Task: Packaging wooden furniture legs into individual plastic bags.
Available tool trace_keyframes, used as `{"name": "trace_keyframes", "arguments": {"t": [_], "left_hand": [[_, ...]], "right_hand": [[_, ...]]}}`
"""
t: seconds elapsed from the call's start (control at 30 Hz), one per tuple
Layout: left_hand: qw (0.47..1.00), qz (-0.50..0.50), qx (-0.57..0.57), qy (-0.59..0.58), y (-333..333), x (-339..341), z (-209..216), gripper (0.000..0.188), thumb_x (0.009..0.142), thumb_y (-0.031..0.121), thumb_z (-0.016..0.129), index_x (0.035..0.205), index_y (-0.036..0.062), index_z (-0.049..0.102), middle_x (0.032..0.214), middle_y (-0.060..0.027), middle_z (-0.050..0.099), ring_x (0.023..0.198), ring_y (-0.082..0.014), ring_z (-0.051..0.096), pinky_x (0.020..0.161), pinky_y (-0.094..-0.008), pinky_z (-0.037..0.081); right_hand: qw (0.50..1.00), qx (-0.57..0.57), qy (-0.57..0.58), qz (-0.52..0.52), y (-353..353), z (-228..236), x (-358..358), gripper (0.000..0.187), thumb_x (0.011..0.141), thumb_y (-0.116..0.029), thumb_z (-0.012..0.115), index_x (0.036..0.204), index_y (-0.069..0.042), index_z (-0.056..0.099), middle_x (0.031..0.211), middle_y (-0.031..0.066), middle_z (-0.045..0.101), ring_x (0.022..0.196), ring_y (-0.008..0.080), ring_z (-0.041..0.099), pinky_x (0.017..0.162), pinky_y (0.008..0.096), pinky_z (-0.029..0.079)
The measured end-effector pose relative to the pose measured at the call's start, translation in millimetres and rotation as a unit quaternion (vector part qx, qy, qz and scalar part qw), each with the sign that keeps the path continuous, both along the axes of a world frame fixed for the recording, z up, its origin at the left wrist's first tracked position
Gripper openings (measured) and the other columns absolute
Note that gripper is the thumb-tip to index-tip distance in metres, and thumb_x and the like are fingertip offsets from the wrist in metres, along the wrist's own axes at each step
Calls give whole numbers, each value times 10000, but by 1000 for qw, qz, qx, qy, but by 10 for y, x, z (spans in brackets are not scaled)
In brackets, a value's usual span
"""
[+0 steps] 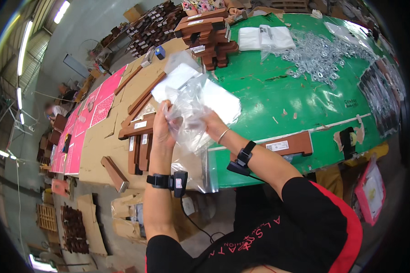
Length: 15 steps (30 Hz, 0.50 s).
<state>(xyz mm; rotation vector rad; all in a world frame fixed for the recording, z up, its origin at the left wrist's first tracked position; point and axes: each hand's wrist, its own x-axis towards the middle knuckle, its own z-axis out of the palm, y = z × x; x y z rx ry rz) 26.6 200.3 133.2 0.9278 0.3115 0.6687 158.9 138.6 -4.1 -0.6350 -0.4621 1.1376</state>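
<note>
A crumpled clear plastic bag (187, 109) is held up between my two hands over the table. On its left side my left hand (163, 125) grips the film, fingers closed. My right hand (212, 123) pinches the opposite side, its fingertips partly hidden by the plastic. Beneath and behind the bag lies a pile of white plastic sheets or bags (225, 101). Left of my left hand are brown wooden pieces (143, 127) with white labels. Another labelled brown wooden piece (298, 144) rests near the front edge, under my right forearm.
Brown wooden parts (207, 41) are stacked at the back, close to another person (205, 5). Metal hardware packets (319, 57) spread over the green tabletop (259, 100). White bags (264, 37) lie beside them. Cardboard (98, 152) covers the table's left part. A pink bin (369, 193) stands right.
</note>
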Motion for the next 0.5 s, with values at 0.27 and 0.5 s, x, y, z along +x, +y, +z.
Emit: {"name": "trace_keyframes", "arguments": {"t": [0.27, 0.5], "left_hand": [[967, 245, 8, -69, 652, -517, 210, 223, 1030, 287, 518, 921, 95, 550, 855, -27, 612, 812, -161, 609, 760, -342, 535], [688, 576, 396, 196, 643, -2063, 1307, 312, 1008, 300, 505, 1168, 40, 568, 1032, -86, 629, 933, -205, 622, 788, -346, 536]], "right_hand": [[939, -4, -280, -202, -62, 312, 348, 196, 876, -189, 745, 804, -26, 665, 631, -36, 575, 564, 39, 494, 502, 226, 391], [897, -151, -139, -391, -487, 143, 1207, 188, 892, -205, 730, 958, -43, 660, 698, -23, 595, 568, 43, 507, 495, 219, 411]]}}
